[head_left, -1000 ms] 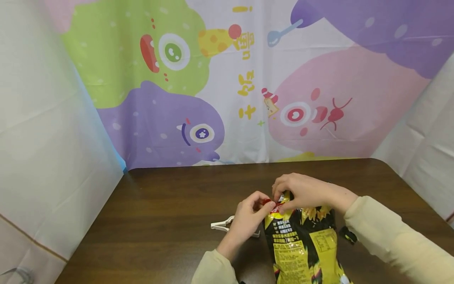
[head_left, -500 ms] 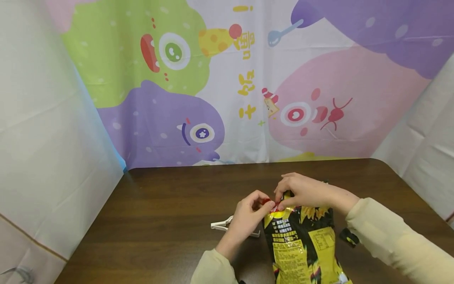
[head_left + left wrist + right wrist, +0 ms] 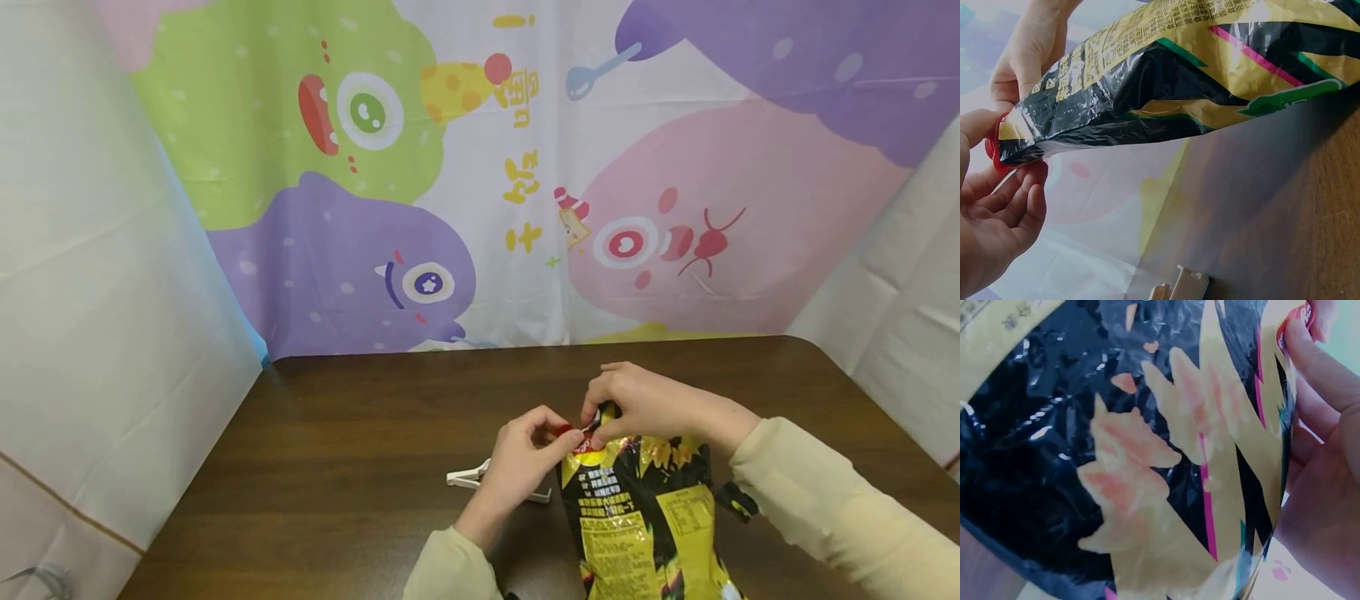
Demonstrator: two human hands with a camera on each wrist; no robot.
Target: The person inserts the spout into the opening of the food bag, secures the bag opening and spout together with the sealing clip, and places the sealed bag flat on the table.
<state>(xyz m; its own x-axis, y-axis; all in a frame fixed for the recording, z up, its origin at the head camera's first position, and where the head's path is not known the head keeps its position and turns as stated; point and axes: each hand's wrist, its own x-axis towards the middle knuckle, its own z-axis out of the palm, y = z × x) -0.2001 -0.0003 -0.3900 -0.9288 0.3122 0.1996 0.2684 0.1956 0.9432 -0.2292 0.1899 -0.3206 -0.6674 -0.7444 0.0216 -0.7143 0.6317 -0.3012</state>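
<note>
**Snack bag pinched at its top by both hands**

Glossy yellow-and-black foil snack bag lies lengthwise on the dark brown wooden table, its red-trimmed top edge raised off the wood and pointing away from the person. The left hand pinches the bag's top left corner between curled fingers and thumb; the left wrist view shows those fingertips closed around the red corner. The right hand grips the top edge just beside it, fingers curled over the foil, and the right wrist view shows a fingertip pressed on the red strip.

Compared with a second ago, little differs: both hands hold the same pinch at the bag's top, the right hand sits very slightly higher, and the bag's body has barely shifted on the wood.

A white plastic clip lies on the table just left of the bag, partly hidden behind the left wrist. A small black-and-yellow scrap lies right of the bag, under the cream sleeve. Behind the bag's far end, a bright cartoon backdrop with green, purple and pink one-eyed creatures hangs along the table's edge, flanked by plain white sheets on either side.
</note>
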